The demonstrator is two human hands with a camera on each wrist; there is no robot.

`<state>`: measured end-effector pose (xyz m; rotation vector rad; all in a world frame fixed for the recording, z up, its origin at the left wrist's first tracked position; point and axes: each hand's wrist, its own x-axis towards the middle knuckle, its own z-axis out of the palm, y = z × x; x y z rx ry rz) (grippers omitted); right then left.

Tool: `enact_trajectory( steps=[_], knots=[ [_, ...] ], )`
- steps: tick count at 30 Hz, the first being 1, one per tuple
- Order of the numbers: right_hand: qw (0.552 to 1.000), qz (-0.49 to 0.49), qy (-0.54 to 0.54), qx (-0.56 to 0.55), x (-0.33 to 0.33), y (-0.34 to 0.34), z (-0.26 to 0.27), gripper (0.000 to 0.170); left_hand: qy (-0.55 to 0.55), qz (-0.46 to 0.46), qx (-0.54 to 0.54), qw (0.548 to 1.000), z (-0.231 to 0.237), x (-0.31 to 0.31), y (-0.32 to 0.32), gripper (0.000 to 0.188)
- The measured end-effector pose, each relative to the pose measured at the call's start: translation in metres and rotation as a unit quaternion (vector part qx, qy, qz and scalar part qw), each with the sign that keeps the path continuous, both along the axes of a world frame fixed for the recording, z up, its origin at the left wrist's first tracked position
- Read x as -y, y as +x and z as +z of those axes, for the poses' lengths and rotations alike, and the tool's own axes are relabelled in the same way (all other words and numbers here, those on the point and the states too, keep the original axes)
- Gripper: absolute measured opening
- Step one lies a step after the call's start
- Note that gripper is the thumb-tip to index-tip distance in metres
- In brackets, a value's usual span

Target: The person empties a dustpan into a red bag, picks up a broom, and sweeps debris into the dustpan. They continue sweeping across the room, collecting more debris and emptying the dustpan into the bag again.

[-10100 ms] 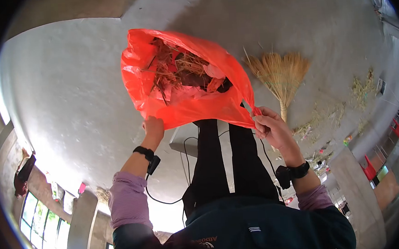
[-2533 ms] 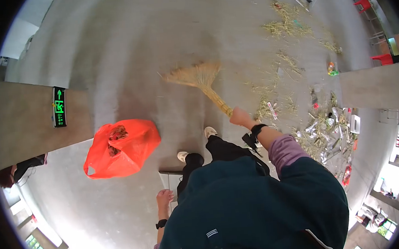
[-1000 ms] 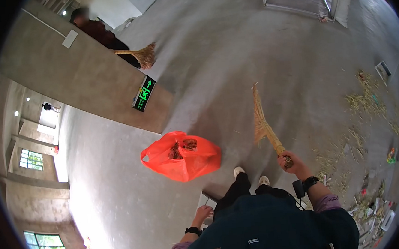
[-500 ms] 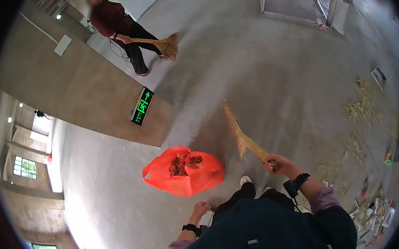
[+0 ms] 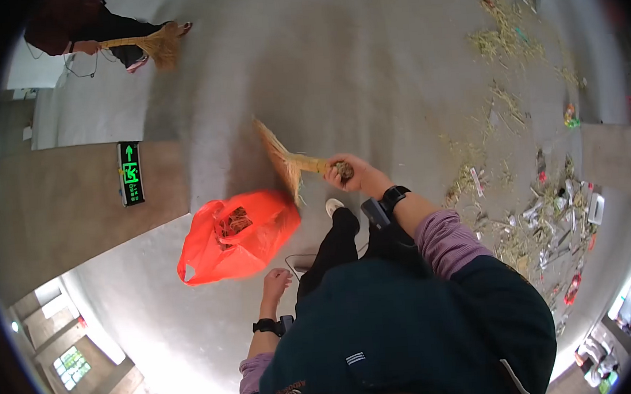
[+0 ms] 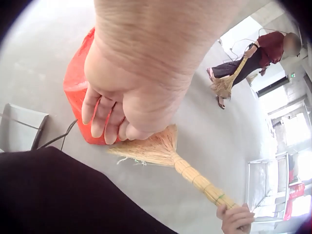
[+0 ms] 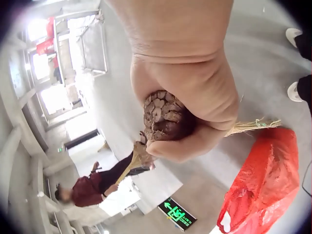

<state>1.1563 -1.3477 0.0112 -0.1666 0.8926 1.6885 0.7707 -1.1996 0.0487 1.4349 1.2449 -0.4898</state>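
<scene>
Two brooms show in the head view, and the nearer broom (image 5: pixel 306 163) is gripped by the right hand (image 5: pixel 354 174), its fingers wrapped round the handle close to the butt end, just off the centre toward 1 o'clock. Its bristles fan out toward 10 o'clock from that hand, right beside the red bag (image 5: pixel 257 254); whether they touch it I cannot tell. The bag sits on the floor (image 5: pixel 366 83) at 8 o'clock, its mouth partly open on dry brown scraps (image 5: pixel 234 221). The left hand (image 5: pixel 276 282) hangs at 7 o'clock, fingers loosely bent, grasping nothing, near the bag. Toward 10 o'clock another person (image 5: pixel 98 22) holds the second broom (image 5: pixel 162 46), and a lit green sign (image 5: pixel 131 173) is on a pillar (image 5: pixel 157 186) at 9 o'clock. Loose straw (image 5: pixel 502 37) is scattered from 1 to 4 o'clock, mixed with litter (image 5: pixel 543 210) around 3 to 4 o'clock. One pale shoe (image 5: pixel 334 207) shows near the centre, toward 5 o'clock.
</scene>
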Motion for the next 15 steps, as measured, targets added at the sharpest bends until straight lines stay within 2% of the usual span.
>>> enact_trajectory(
  steps=[2, 4, 8, 15],
  knots=[
    [0.998, -0.044, -0.011, -0.043, 0.037, 0.012, -0.005, 0.024, -0.015, -0.006, -0.006, 1.0, -0.001, 0.007, 0.013, 0.024],
    [0.99, -0.124, -0.004, -0.071, 0.078, 0.022, -0.009, 0.046, -0.016, -0.026, -0.018, 0.999, -0.001, 0.01, 0.029, 0.024],
    [0.967, -0.234, -0.001, -0.099, 0.176, 0.029, -0.007, 0.045, -0.008, -0.071, -0.008, 0.997, -0.004, 0.005, 0.059, 0.024],
    [0.91, -0.407, -0.074, -0.041, 0.344, 0.005, 0.025, 0.048, -0.02, -0.132, 0.021, 0.991, 0.0, 0.002, 0.13, 0.023]
  ],
)
